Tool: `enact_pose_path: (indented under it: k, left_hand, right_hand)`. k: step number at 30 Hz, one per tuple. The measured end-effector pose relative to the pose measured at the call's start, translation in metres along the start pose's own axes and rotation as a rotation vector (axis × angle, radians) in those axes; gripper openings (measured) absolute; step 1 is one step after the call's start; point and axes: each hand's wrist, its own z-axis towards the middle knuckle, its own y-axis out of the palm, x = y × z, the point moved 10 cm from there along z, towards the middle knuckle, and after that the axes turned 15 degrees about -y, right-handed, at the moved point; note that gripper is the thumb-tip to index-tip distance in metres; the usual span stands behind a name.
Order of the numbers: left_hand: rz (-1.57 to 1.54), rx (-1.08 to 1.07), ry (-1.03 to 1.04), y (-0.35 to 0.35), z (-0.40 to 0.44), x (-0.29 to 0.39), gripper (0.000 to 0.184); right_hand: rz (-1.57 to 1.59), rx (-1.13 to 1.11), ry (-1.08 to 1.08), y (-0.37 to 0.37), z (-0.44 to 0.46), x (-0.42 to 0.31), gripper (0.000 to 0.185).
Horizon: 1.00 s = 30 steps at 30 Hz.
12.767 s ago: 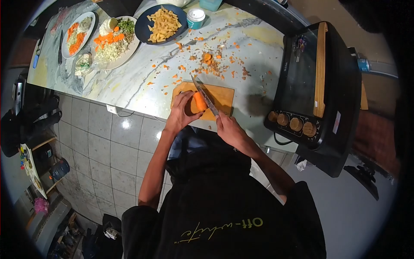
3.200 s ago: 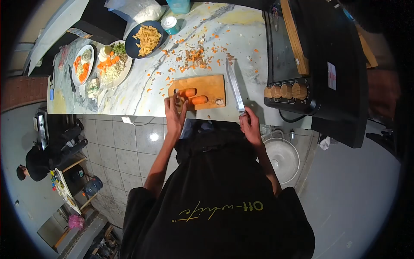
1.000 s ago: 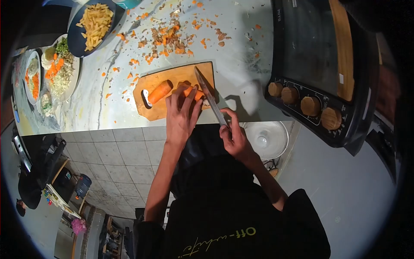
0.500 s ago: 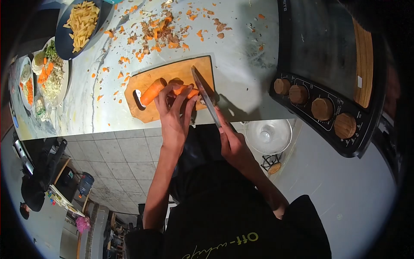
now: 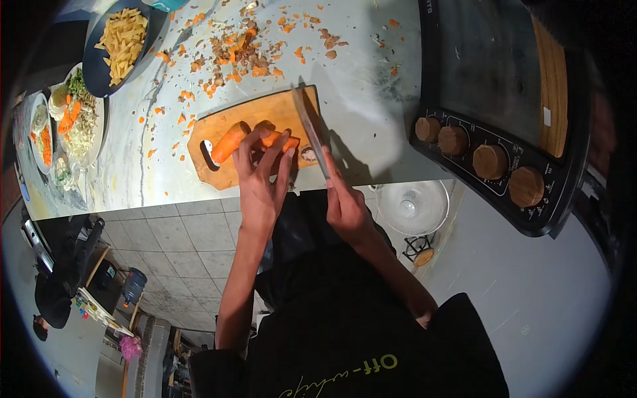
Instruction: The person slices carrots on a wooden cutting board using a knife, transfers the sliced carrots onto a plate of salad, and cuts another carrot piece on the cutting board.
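A wooden cutting board (image 5: 269,108) with a handle hole lies near the counter's front edge. My left hand (image 5: 260,186) has its fingers closed over a peeled carrot (image 5: 284,141) on the board. Beside those fingers, to the left, rests a thick carrot piece (image 5: 229,144). In my right hand (image 5: 346,211) is a knife (image 5: 306,121), its blade pointing away from me, just right of the carrot's end and apart from it. A small pale patch or piece (image 5: 308,154) shows near the board's right edge; I cannot make out what it is.
Orange and brown peelings (image 5: 242,56) are scattered behind the board. A dark bowl of cut potato sticks (image 5: 123,40) and a plate of chopped vegetables (image 5: 86,136) stand left. An appliance with wooden knobs (image 5: 490,161) is at right. A clear bowl (image 5: 411,209) sits below the counter.
The knife has shifted slightly left and its blade stands more upright, nearer the board's far edge. My left hand keeps its hold on the carrot. The whole view has shifted a little.
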Motion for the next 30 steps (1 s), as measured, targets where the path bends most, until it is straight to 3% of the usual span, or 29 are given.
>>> enact_pose_path:
  k: [2, 4, 10, 20, 22, 30]
  left_hand:
    - [0.153, 0.021, 0.066, -0.004, -0.001, 0.010, 0.030]
    - [0.309, 0.043, 0.135, -0.004, -0.001, 0.018, 0.030]
    - [0.224, 0.023, 0.058, -0.005, 0.006, 0.007, 0.027]
    - [0.163, 0.042, -0.012, -0.003, 0.004, 0.001, 0.028]
    - [0.169, 0.046, -0.005, -0.004, 0.005, 0.002, 0.028]
    - [0.218, 0.055, 0.013, -0.001, 0.002, 0.002, 0.029]
  right_hand:
    - [0.092, 0.018, 0.042, -0.009, -0.004, -0.007, 0.053]
    - [0.328, -0.128, 0.425, 0.004, -0.022, 0.008, 0.057]
    - [0.269, -0.132, 0.262, 0.006, -0.021, 0.000, 0.055]
    - [0.205, -0.105, 0.238, 0.019, -0.016, 0.001, 0.061]
    - [0.037, -0.018, 0.074, 0.019, -0.004, -0.002, 0.066]
    - [0.050, -0.167, 0.287, 0.028, -0.046, 0.004, 0.072]
